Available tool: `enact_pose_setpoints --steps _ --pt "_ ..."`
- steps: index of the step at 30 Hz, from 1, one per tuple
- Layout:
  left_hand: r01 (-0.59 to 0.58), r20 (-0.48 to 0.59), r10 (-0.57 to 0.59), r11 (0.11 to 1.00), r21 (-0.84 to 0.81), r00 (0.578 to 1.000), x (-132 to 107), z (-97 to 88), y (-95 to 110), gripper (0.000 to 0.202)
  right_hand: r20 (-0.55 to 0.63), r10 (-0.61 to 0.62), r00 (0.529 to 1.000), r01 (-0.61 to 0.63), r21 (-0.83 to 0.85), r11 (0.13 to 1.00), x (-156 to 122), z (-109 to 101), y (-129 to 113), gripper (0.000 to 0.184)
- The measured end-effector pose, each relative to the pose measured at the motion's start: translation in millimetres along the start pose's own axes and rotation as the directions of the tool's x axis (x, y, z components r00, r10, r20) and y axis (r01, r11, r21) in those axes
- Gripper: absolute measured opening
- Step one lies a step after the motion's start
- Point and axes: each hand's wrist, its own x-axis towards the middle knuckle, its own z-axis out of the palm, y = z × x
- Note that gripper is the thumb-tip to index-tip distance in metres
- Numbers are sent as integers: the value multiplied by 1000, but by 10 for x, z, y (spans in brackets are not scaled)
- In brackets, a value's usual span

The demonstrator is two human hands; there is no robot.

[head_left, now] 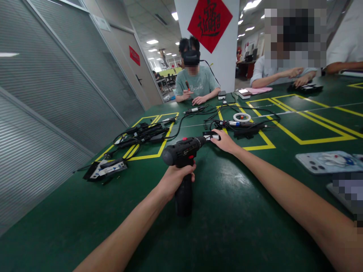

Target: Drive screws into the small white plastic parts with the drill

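Observation:
My left hand (pixel 177 179) is wrapped round the handle of a black cordless drill (pixel 183 151), which stands upright over the green table with its chuck pointing away to the right. Just beyond the chuck, my right hand (pixel 224 141) has its fingers closed on a small black and white piece (pixel 211 136). The tip of the drill meets or overlaps that piece; whether they touch I cannot tell. Behind my right hand lie a blue and black pen-shaped electric tool (pixel 238 124) and a white ring (pixel 242 117).
A heap of black cables (pixel 144 132) lies at the left on the green table (pixel 227 219), with black and white parts (pixel 109 169) nearer me. Yellow tape marks rectangles. A phone in a patterned case (pixel 330 161) lies at the right. Across the table, a person (pixel 197 81) wears a headset; others sit at right.

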Motion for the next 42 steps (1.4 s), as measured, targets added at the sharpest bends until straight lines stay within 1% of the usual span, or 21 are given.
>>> enact_pose_setpoints --steps 3,15,25,35,42 --pt "14 -4 -14 1000 1 1000 -2 3 6 22 -6 -6 1000 6 7 1000 2 1 2 49" --pt "3 -4 -3 1000 -3 1000 -4 7 12 24 -13 -5 1000 6 9 1000 -5 8 5 49" --pt "10 -13 -10 1000 17 1000 4 1 0 25 -18 -20 1000 20 2 1000 20 40 58 49" --pt "2 -5 -2 1000 7 1000 1 10 14 25 -20 -25 999 25 -2 1000 2 31 45 49" --pt "33 -36 -32 999 10 999 -23 30 49 27 -14 -17 1000 17 1 1000 1 16 25 48"
